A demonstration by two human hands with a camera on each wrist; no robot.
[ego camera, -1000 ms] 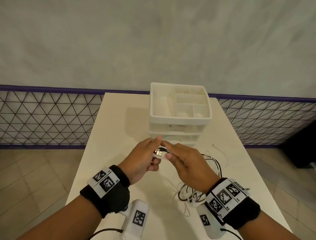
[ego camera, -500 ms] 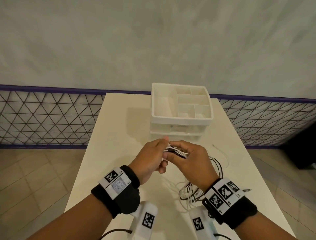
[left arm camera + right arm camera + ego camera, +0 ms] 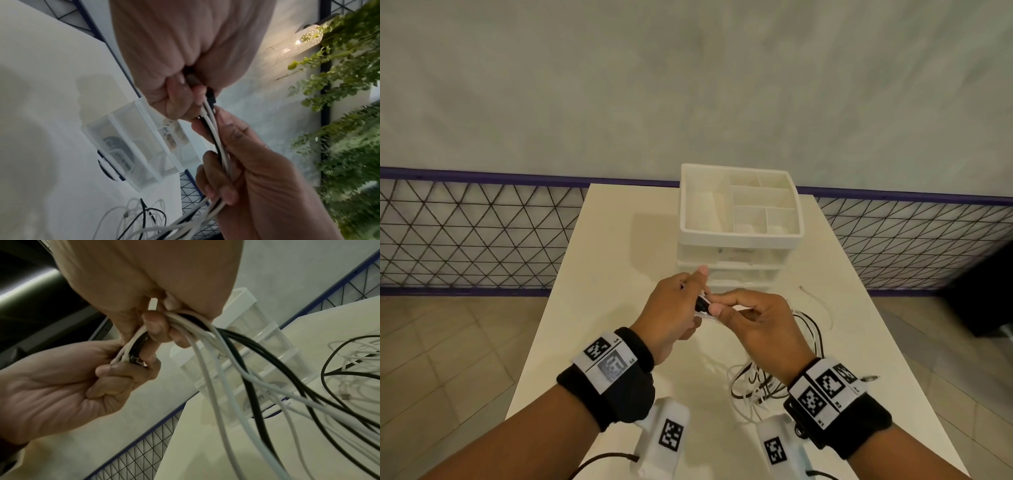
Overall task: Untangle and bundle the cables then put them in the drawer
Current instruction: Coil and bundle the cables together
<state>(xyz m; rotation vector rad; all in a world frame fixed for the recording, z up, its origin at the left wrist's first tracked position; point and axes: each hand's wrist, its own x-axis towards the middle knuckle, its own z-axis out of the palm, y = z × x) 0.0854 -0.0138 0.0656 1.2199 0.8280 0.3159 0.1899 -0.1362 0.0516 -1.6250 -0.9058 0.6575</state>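
- Fingers of left hand (image 3: 671, 308) and right hand (image 3: 760, 322) curled tight around black and white cables (image 3: 207, 344), held above table (image 3: 619, 260).
- Loose loops trailed onto it near drawers (image 3: 739, 236); wall behind.

The head camera sits above my forearms and looks forward and down across the white table (image 3: 613, 308) toward the grey wall, taking in both of my hands from behind and the drawer unit (image 3: 739, 219) beyond them. The left wrist camera looks from under my left hand (image 3: 180, 48) along the palm, very close, with my right hand (image 3: 257, 178) facing it. The right wrist camera does the same from under my right hand, facing my left hand. All three views share the gathered cables (image 3: 205, 340) between my hands, the drawer unit and the table.
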